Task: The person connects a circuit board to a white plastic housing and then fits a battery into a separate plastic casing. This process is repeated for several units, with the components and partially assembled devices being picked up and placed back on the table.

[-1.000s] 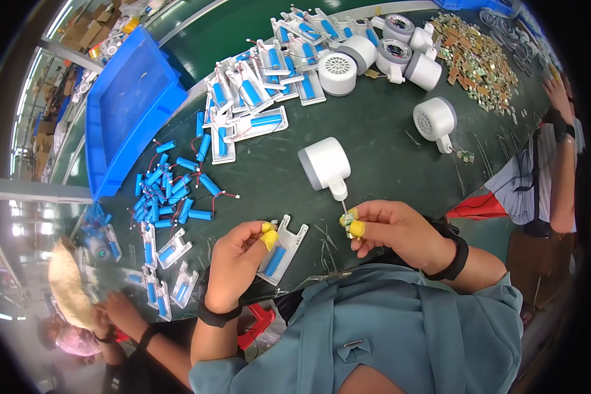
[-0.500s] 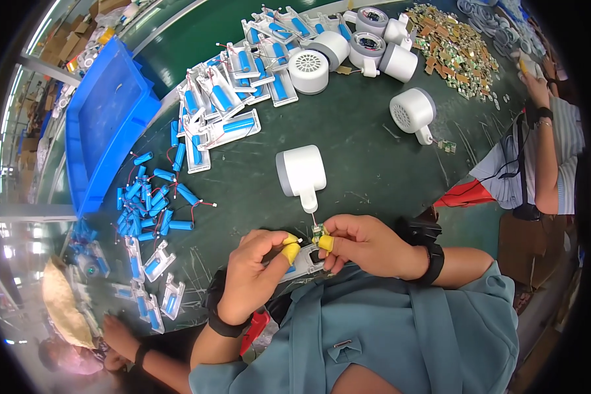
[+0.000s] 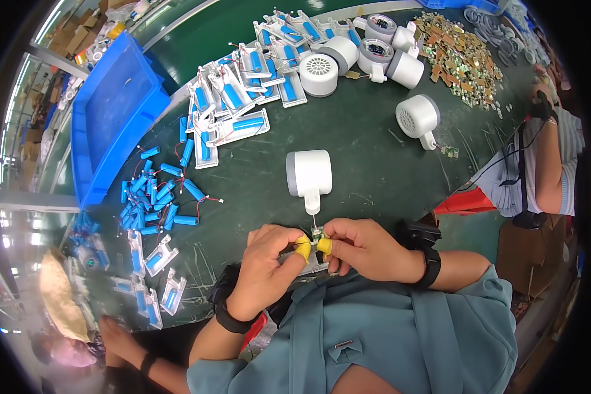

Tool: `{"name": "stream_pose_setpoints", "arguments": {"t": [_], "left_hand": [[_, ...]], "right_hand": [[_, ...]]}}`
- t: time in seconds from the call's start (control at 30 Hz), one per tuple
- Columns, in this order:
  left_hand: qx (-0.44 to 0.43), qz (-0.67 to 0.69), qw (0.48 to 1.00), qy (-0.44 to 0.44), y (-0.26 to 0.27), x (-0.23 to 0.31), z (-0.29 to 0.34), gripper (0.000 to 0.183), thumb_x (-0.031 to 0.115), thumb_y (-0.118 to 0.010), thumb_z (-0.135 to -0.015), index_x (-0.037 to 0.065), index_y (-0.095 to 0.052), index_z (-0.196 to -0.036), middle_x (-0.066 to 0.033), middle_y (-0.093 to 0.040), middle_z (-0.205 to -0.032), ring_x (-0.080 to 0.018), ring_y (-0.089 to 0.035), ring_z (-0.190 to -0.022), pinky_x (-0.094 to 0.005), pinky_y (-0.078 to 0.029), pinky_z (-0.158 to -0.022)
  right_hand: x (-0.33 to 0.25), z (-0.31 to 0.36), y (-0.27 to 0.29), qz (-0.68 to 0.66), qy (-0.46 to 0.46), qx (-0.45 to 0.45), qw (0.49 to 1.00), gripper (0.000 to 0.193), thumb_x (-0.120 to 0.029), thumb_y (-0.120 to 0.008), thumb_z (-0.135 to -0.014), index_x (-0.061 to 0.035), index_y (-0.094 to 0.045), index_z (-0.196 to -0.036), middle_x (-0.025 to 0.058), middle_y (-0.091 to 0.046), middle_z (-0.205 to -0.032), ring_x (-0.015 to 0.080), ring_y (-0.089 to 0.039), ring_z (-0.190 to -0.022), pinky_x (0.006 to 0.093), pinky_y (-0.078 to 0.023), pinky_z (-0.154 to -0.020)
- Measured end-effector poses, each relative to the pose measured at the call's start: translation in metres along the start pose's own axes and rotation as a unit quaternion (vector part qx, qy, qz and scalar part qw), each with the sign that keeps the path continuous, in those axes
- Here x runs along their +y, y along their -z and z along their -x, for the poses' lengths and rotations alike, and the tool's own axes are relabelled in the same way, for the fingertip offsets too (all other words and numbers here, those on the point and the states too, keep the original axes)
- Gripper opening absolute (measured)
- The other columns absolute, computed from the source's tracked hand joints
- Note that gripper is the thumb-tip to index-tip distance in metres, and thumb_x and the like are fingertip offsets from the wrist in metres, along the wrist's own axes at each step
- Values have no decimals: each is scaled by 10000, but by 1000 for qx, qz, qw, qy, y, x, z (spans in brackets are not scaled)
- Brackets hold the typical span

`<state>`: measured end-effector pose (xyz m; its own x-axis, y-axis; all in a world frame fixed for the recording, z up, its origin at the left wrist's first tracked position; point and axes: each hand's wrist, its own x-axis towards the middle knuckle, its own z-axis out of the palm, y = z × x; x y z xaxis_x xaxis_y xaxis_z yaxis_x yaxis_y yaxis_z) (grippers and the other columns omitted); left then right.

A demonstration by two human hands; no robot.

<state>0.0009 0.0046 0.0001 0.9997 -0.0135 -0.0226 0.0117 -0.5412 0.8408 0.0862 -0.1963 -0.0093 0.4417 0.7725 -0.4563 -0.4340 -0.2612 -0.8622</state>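
left hand (image 3: 264,272) and right hand (image 3: 364,248) pinched together on small circuit board (image 3: 318,234) at tabletop (image 3: 368,151) near edge, yellow finger cots on, white cylindrical housing (image 3: 308,173) just beyond, loose blue battery cells (image 3: 154,200) toward left edge

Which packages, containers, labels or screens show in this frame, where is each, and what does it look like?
Blue plastic bin: far left of the green table, rectangular, open-topped.
Cardboard boxes: upper left beyond the table, brown, too blurred for detail.
Cardboard box: right, beside a co-worker's arm, brown.
No screen or readable label can be made out.
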Motion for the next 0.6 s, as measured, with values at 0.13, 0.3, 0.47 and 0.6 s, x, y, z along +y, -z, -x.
{"name": "stream_pose_setpoints", "arguments": {"t": [0.13,0.3,0.47,0.6], "left_hand": [[9,3,1000,-5,-1,-2,-1,232,37,-611,-750,25,-638,-980,-79,-642,-912,-237,-567,-872,-332,-424,-851],[6,10,1000,-22,-1,-3,-7,193,38,-617,-744,26,-634,-935,-71,-642,-882,-243,-570,-843,-333,-431,-829],[11,14,998,-54,0,-7,-12,165,12,-624,-727,24,-620,-892,-74,-631,-836,-257,-577,-810,-337,-447,-785],[11,21,998,-58,2,-10,-14,171,0,-625,-719,21,-616,-889,-77,-628,-829,-259,-583,-811,-340,-449,-784]], "right_hand": [[-4,0,-2,34,8,18,999,171,-43,-480,-975,9,-546,-1124,41,-646,-876,72,-640,-722,223,-520,-574],[1,-2,-5,112,92,43,988,153,-19,-481,-954,8,-571,-1075,40,-652,-815,66,-642,-682,222,-504,-542],[-1,-6,-5,153,136,58,977,152,7,-463,-941,16,-587,-1030,51,-644,-765,77,-645,-638,226,-504,-534],[-6,-9,-7,165,162,69,970,109,12,-465,-925,21,-571,-950,108,-635,-746,156,-669,-613,282,-515,-534]]}}
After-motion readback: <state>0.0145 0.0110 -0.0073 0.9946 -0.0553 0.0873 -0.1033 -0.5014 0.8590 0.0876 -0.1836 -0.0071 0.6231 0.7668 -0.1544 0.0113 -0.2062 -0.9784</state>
